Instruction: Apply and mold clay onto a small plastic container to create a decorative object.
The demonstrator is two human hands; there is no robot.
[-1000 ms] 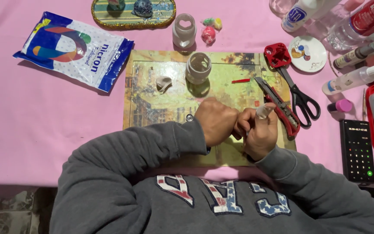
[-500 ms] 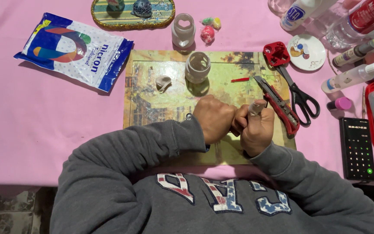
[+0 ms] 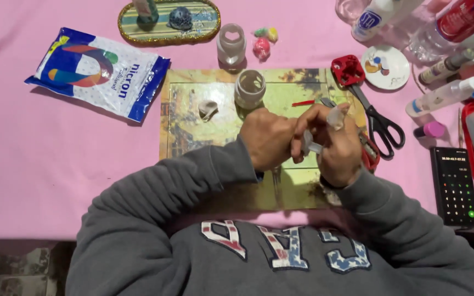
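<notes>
Holding a small translucent, clear plastic piece (image 3: 336,117) above the yellow-green printed mat (image 3: 193,109), the right hand (image 3: 338,148) pinches it between fingertips, grip closed on it. The left hand (image 3: 270,137) is curled shut against the same piece from the other side. It looks light, stiff and smooth, likely slippery; its edges seem best to pinch. Black-handled scissors (image 3: 379,123) lie just beside on the pink desk (image 3: 56,164).
</notes>
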